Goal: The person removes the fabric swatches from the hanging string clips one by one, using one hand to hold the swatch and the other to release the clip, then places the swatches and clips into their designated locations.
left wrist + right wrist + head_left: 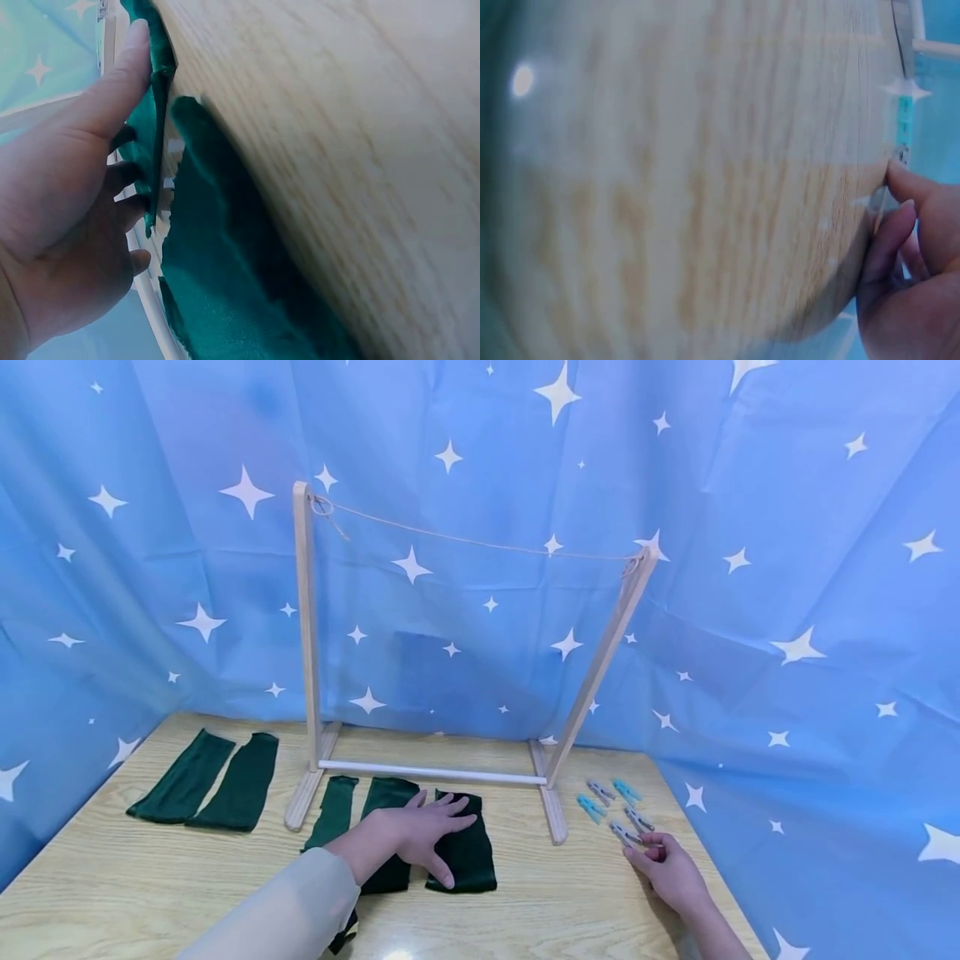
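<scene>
left hand (pixel 420 835) lies flat, fingers spread, on dark green cloth strips (pixel 465 852); right hand (pixel 671 868), at 3 o'clock, pinches a grey plastic clothespin (pixel 625 835). pickup step; next needs lifting cloth toward the string (pixel 480 541).

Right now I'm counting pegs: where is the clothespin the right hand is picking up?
In the head view, the grey clothespin lies on the table's right side, pinched by the right hand, nearest of the peg cluster.

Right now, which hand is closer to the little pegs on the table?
The right hand. It sits at the pegs, its fingers pinching the nearest grey one. The left hand lies flat on the dark green cloth, well to the left, past the wooden stand's foot.
</scene>
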`<state>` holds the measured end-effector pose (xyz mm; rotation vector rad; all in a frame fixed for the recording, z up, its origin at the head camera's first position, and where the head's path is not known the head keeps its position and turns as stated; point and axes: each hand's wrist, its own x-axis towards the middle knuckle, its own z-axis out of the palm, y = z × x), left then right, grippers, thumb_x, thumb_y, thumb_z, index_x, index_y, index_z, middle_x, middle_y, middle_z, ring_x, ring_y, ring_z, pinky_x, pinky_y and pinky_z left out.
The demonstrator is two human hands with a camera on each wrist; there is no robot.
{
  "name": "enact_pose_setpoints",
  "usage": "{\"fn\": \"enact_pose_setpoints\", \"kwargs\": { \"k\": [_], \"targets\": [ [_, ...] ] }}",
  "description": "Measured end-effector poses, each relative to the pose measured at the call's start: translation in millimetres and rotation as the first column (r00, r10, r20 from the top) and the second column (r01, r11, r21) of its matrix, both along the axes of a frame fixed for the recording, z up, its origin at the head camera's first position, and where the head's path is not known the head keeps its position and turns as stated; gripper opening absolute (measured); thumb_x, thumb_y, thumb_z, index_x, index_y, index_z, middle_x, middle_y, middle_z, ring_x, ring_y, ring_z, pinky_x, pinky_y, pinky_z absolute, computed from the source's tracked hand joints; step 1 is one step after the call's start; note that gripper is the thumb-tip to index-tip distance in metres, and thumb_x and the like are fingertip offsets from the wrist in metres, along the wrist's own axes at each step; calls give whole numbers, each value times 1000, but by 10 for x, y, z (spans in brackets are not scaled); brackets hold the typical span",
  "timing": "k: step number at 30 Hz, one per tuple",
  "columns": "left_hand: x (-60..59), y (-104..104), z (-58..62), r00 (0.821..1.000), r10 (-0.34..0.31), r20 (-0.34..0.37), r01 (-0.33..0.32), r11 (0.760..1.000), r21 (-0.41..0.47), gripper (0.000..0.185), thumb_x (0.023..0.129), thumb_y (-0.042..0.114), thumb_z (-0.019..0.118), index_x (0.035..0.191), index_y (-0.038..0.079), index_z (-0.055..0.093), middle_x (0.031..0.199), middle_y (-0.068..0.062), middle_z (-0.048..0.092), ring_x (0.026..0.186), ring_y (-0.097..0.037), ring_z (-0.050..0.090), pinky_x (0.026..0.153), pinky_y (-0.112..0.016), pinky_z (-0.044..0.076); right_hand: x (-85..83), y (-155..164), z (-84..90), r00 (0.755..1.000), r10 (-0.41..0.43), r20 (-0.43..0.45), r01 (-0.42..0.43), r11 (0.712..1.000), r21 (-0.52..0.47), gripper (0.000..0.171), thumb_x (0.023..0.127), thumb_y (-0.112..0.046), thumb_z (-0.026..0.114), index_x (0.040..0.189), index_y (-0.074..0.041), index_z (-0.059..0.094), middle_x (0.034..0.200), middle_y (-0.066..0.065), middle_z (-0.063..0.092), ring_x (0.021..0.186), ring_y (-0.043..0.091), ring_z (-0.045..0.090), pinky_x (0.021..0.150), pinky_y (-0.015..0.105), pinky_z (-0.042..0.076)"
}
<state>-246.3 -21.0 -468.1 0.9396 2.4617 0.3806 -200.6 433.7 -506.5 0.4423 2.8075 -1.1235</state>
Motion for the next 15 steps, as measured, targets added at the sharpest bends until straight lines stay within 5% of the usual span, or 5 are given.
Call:
{"fn": "enact_pose_setpoints", "kwargs": {
  "k": [5,9,12,15],
  "targets": [
    [-20,-32,-4,1000,4,27,-5,999,32,96,95,51,83,175,33,32,186,5,16,174,-25,11,140,-60,4,-23,-4,-28,1000,-3,3,3,1000,-4,73,105,-48,74,149,4,50,116,13,59,88,21,58,64,34,54],
    [-48,-122,-38,998,9,62,-19,987,161,93,100,49,79,176,28,29,187,1,14,174,-27,9,139,-62,4,-11,1,-29,1000,-8,0,8,999,-31,74,104,-48,75,151,4,50,118,14,60,92,20,59,65,33,57],
    [28,-286,3,999,45,-4,-42,958,283,88,105,53,71,176,22,30,186,-5,15,173,-33,14,138,-66,9,50,6,2,1000,-16,-4,15,994,-108,73,107,-41,73,156,5,44,121,12,61,90,19,61,65,32,58],
    [192,-538,121,982,154,-111,-100,917,387,85,107,60,65,174,19,34,185,-10,20,170,-40,21,136,-70,15,149,-1,114,999,-19,-32,14,988,-152,67,111,-34,68,160,2,40,124,11,62,84,16,63,64,31,58]
  ]
}}
